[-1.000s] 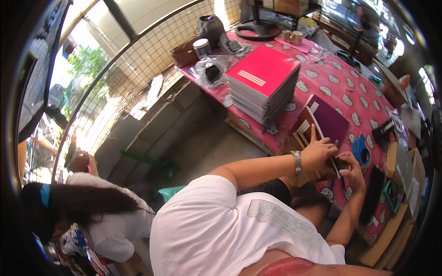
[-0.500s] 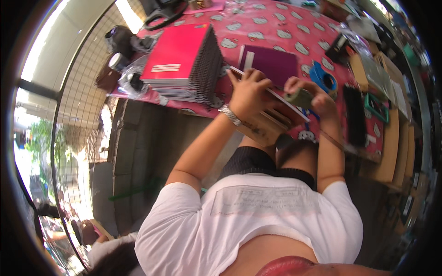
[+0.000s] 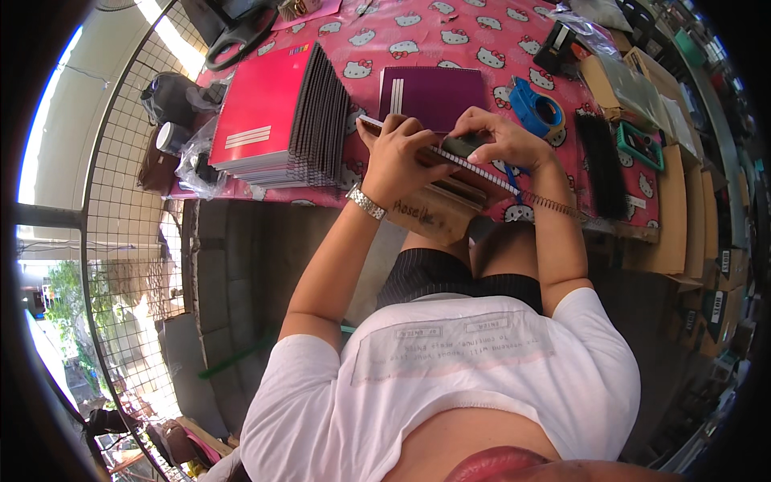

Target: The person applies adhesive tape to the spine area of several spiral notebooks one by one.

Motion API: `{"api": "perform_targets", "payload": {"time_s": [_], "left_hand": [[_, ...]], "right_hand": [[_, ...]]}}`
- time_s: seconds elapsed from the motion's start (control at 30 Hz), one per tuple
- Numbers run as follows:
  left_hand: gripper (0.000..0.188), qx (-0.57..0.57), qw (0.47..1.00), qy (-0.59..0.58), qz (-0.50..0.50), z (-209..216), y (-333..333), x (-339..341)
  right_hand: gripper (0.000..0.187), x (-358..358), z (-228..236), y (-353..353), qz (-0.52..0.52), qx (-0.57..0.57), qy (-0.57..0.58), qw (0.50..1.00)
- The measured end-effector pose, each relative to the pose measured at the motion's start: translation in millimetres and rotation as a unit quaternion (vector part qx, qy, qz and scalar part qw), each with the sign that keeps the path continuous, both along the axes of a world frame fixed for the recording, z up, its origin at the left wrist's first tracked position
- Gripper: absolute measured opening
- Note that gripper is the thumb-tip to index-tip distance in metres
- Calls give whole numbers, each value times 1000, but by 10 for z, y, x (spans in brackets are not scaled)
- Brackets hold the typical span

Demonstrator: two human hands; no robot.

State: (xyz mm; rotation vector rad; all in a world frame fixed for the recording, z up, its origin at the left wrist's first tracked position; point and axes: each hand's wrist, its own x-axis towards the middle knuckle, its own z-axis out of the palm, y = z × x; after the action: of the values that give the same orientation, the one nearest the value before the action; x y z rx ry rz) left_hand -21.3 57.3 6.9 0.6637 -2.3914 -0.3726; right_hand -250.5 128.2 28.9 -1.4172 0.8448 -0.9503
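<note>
My left hand (image 3: 392, 161) grips a thin notebook (image 3: 496, 182) tilted on edge, its white edge lined with punched holes facing up. A loose dark spiral coil (image 3: 554, 208) sticks out from the notebook's right end, past my right wrist. Between the fingers of my right hand (image 3: 514, 145) is a small dark green pad-like thing (image 3: 460, 146), close against the holed edge; its exact kind is unclear. Under the notebook sits a brown cardboard piece (image 3: 426, 218) with handwriting. Just beyond my hands lies a purple notebook (image 3: 442, 92).
A tall stack of red spiral notebooks (image 3: 261, 104) stands at left. To the right are a blue tape dispenser (image 3: 534, 108), a bundle of black coils (image 3: 601, 165), a green tray (image 3: 640, 146) and cardboard boxes (image 3: 662, 233). A pink patterned cloth (image 3: 401, 32) covers the table.
My right hand has moved left along the notebook's edge with the green thing, now lying closer against the holes. The view has shifted, so the table things appear further left.
</note>
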Motion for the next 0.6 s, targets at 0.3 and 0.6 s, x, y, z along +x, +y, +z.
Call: {"api": "perform_targets", "payload": {"time_s": [0.3,0.6], "left_hand": [[43,6,1000,13,-19,95,-6,20],[44,11,1000,-7,21,25,-256,277]], "right_hand": [[53,3,6,-81,42,-29,-15,999],[52,53,-134,-484,33,82,5,996]]}}
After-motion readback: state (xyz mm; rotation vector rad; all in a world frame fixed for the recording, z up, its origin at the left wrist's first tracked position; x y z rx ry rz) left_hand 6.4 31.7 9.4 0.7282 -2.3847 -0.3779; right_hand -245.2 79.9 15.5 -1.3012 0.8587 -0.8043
